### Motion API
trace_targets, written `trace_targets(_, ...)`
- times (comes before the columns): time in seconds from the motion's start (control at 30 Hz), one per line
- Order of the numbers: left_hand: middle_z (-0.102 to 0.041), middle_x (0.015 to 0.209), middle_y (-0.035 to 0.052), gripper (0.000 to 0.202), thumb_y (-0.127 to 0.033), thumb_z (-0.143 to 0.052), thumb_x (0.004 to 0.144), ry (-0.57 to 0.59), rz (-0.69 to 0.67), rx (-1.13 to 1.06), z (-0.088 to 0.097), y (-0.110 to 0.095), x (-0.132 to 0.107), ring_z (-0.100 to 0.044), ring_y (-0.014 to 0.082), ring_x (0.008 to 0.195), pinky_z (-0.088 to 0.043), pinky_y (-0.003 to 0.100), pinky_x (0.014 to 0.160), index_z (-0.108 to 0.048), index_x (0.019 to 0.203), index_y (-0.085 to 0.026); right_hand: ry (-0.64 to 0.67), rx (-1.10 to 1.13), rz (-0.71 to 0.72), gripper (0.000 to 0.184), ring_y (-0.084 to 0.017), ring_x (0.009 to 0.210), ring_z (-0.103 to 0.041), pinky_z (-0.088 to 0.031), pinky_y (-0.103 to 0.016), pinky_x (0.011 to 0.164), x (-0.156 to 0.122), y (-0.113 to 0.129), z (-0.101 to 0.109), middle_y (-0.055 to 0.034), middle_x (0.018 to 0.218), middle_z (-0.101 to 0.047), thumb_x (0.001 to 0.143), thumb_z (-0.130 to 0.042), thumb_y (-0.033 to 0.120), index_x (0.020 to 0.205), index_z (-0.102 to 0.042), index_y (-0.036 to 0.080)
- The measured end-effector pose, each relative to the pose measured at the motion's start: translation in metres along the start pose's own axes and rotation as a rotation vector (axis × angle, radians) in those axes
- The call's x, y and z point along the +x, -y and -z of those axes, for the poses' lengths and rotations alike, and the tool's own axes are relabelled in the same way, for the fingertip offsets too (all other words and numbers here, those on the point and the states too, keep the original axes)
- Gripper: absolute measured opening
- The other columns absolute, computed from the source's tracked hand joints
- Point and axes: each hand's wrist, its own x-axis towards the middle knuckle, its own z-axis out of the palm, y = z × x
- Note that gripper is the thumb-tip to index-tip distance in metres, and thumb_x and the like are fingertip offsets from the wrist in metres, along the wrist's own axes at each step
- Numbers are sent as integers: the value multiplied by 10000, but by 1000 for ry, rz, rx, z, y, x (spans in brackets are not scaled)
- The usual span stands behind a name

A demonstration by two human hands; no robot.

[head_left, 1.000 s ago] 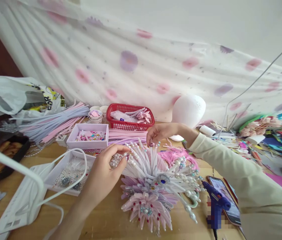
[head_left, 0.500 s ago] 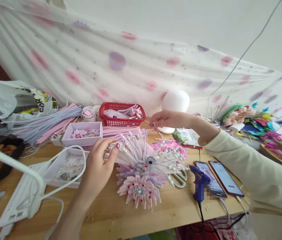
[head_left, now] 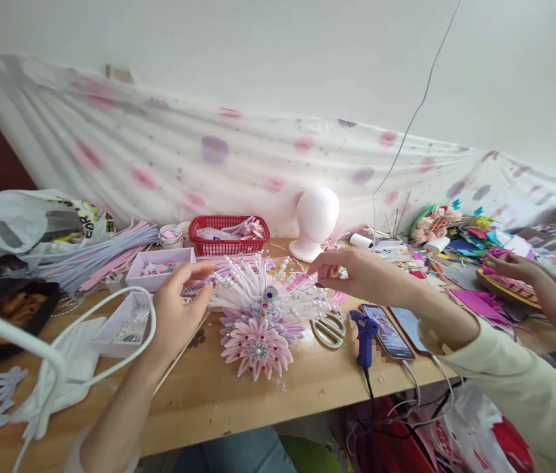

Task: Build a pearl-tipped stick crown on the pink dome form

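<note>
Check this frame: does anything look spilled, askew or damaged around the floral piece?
Nothing looks clearly spilled or broken around the floral piece. Slightly untidy, though: the flowered sheet behind hangs in slack, slanting folds, and magenta scraps lie loose among the clutter at right.

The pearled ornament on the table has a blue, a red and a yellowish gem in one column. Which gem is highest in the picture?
The blue gem: it sits above the red gem and the yellowish gem.
</note>
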Motion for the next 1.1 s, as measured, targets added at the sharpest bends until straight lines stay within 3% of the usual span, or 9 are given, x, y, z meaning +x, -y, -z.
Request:
trace_targets(0.13, -739, 808, 15, 207, -311, -582, 816, 116, 24, 24, -6, -9, -26, -701, 196, 773, -569, 326, 744, -682, 972, -216, -18, -47, -91, 134, -158, 654, -618, -433, -271, 601, -7, 6, -4, -21, 743, -695, 844, -676, 299, 938, -734, 224)
trace_targets(0.23, -747, 808, 13, 187, -339, -558, 864, 204, -20, 28, -11, -17, -34, -700, 196, 754, -562, 313, 703, -689, 936, -226, 1, -10, -29, 244, -166, 707, -640, -455, -277, 630, -8, 6, -12, -29, 812, -710, 829, -728, 376, 1018, -714, 222)
trace_targets(0.37, -740, 989, 35, 172, -254, -525, 900, 252, -204, 64, -22, -35, -22, -683, 199, 910, -544, 350, 847, -677, 975, -227, -21, -23, 4, 412, -201, 841, -677, -492, -308, 701, -6, 4, -29, -70, 1003, -732, 819, -725, 249, 1210, -602, 211)
trace_targets(0.47, -683, 1153, 58, 245, -199, -541, 893, 326, -378, 102, -33, -47, -7, -630, 217, 1107, -485, 405, 1014, -652, 1108, -234, -59, -4, -24, 314, -195, 803, -680, -492, -313, 685, -5, 2, -39, -74, 961, -738, 859, -637, 179, 1167, -578, 188)
trace_targets(0.53, -592, 1342, 75, 447, -207, -627, 851, 444, -459, 148, -39, -51, 0, -523, 250, 1296, -404, 454, 1120, -578, 1292, -261, -77, 47, 0, 259, -188, 789, -682, -501, -313, 694, -5, 1, -44, -68, 936, -739, 888, -602, 192, 1146, -575, 186)
trace_targets(0.63, -436, 1529, 99, 845, -232, -753, 763, 551, -466, 230, -48, -51, 4, -369, 304, 1438, -318, 522, 1176, -347, 1501, -298, -123, 91, 49, 366, -186, 826, -691, -512, -310, 713, -7, -3, -49, -57, 969, -739, 896, -605, 218, 1254, -529, 204)
trace_targets(0.73, -419, 1544, 131, 966, -258, -787, 743, 511, -437, 259, -57, -49, 2, -368, 340, 1440, -319, 566, 1154, -239, 1537, -308, -149, 100, 61, 403, -181, 833, -696, -515, -300, 700, -5, -7, -53, -49, 988, -743, 912, -571, 205, 1310, -512, 226)
trace_targets(0.87, -431, 1531, 146, 1010, -251, -794, 735, 424, -471, 246, -67, -49, 0, -403, 352, 1417, -335, 565, 1129, -192, 1543, -316, -165, 72, 57, 252, -183, 792, -695, -518, -304, 696, -2, -9, -52, -51, 935, -753, 910, -552, 173, 1147, -622, 222)
trace_targets(1.1, -618, 1334, 91, 754, -289, -793, 762, 522, -421, 260, -53, -42, 13, -528, 301, 1278, -391, 502, 1071, -430, 1422, -268, -195, 149, 199, 281, -233, 1085, -659, -527, -397, 926, -3, -4, -31, -105, 1212, -691, 925, -572, 233, 1200, -624, 216)
